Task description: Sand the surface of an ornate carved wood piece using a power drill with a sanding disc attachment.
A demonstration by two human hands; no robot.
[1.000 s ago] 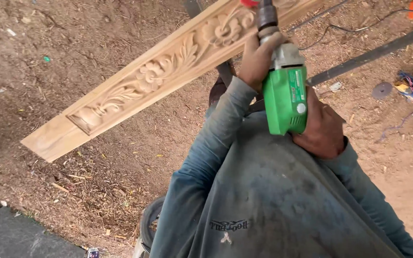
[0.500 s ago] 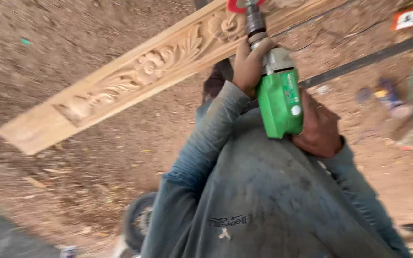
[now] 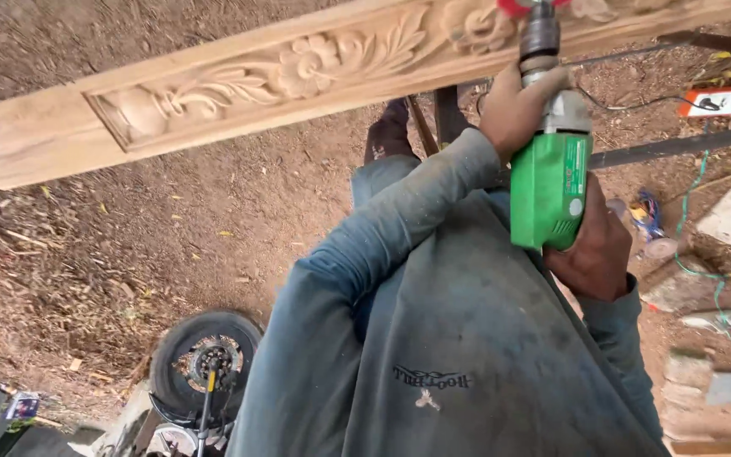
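- Gripping the green power tool (image 3: 549, 190) with both hands, the person works at the carved wooden board (image 3: 298, 72), which runs across the top of the view, raised above the sawdust-strewn ground (image 3: 129, 245)
- The left hand (image 3: 518, 110) is clenched round the tool's grey metal neck, just below the dark chuck
- The right hand (image 3: 594, 250) is closed round the rear of the green body, wrist bent, forearm in a grey-blue sleeve
- The tool's tip meets the board near a red part (image 3: 522, 7) at the frame's upper edge; the contact itself is cut off
- The tool looks heavy and rigid, best held as here: neck and rear
- The board seems stiff and solid, though its floral relief is likely delicate
- A black wheel (image 3: 205, 360) lies on the ground near the lower left; green cord (image 3: 704, 254) trails on the right
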